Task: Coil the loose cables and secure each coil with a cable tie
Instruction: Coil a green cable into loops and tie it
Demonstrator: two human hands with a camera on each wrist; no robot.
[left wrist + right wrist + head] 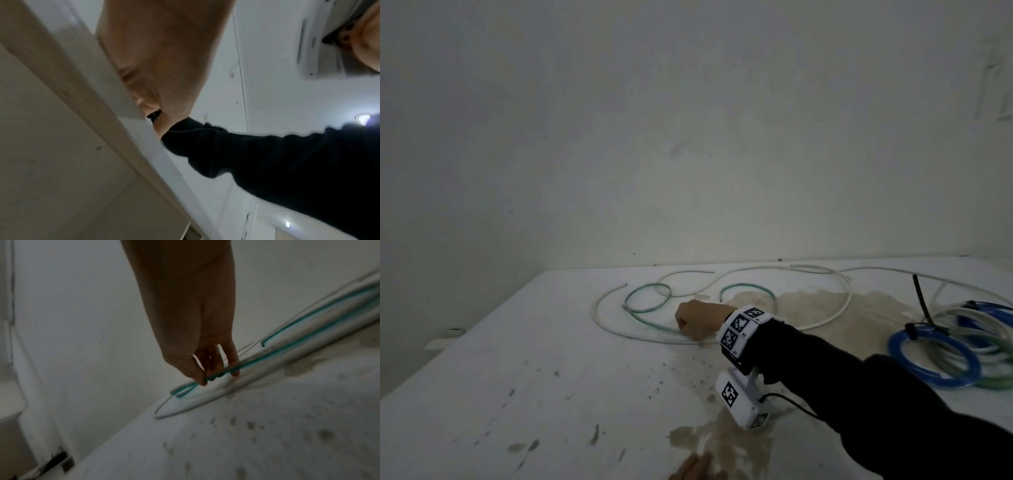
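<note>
The green cable (645, 310) lies loose on the white table (517, 359), far from us, curling into a small ring at its left and running under our right hand (700, 323). In the right wrist view our fingers (233, 363) curl down over this green strand while the thumb closes from the near side, so we pinch the cable against the table. We judge the grip sits mid-length because that gives a start point for gathering the first loop.

A white cable (722, 341) sweeps around the green one in a wide oval, crossing it near the ring; we will need to lift the green one free of it as we coil.

Our left hand (693, 467) shows only at the bottom edge of the head view, at the near edge of the table. The left wrist view shows its palm against that edge, but whether the fingers are spread or curled we cannot tell; it seems to brace us during the long reach.

Off to the right, a pile of coiled cables (962, 349), blue, green and white, sits with a black cable tie (923, 299) standing up from it, so we judge several are done already and parked out of the working space.
</note>
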